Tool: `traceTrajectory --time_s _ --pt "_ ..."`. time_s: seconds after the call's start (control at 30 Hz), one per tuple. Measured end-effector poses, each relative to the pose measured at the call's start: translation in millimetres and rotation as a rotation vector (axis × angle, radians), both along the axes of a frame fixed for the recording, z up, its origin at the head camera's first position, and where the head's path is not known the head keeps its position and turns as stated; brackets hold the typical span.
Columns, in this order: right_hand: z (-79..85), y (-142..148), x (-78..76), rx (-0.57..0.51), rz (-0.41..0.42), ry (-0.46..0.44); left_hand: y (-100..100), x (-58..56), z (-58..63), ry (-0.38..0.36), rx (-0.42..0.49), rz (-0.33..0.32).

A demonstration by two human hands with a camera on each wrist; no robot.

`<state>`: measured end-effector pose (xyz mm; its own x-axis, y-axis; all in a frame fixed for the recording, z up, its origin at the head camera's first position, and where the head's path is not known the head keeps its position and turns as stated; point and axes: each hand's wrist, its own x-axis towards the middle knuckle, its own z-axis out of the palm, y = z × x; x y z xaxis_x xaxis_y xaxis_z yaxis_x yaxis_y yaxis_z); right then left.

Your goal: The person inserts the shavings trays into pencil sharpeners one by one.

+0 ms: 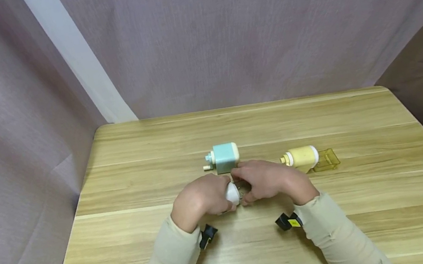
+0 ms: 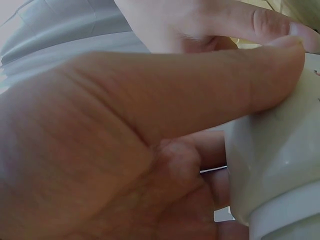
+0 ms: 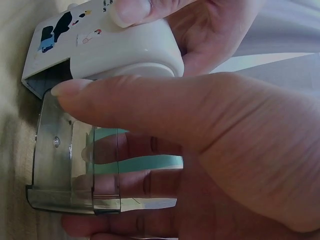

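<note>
Between my two hands is a white pencil sharpener [image 3: 135,47] with small printed pictures on its side. My left hand [image 1: 203,195] grips its body, thumb on one side and fingers on the other, as the left wrist view shows. My right hand [image 1: 267,179] holds a clear smoky shavings drawer [image 3: 55,150] between thumb and fingers. One end of the drawer meets the dark opening in the sharpener; how far it sits inside, I cannot tell. Part of the sharpener hides behind my left fingers in the head view.
Just beyond my hands lies a teal pencil sharpener [image 1: 224,158] with its crank toward the left. To the right is a yellow pencil sharpener [image 1: 303,157], with an amber see-through drawer [image 1: 328,159] at its right end. Curtains [image 1: 240,28] hang behind the wooden table [image 1: 147,152].
</note>
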<state>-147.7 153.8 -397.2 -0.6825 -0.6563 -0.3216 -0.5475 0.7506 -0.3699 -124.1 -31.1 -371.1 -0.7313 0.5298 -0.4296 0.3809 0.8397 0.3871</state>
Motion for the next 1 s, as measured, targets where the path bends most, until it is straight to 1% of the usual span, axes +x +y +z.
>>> traceTrajectory --time_s 0.13,0.47,0.73,1.0 --pt "-2.4 -0.6 -0.4 0.005 -0.006 -0.005 0.1 0.7 -0.1 0.0 0.0 -0.001" --pt "-7.5 -2.3 -1.6 0.01 -0.038 -0.053 0.1 1.6 -0.4 -0.006 0.018 -0.002" --pt "-8.3 -6.4 -0.5 0.017 -0.024 -0.048 0.6 0.7 -1.0 -0.007 0.028 -0.004" --pt "-8.8 -6.9 0.3 0.025 -0.039 -0.051 1.3 0.6 -1.8 -0.005 0.027 -0.006"
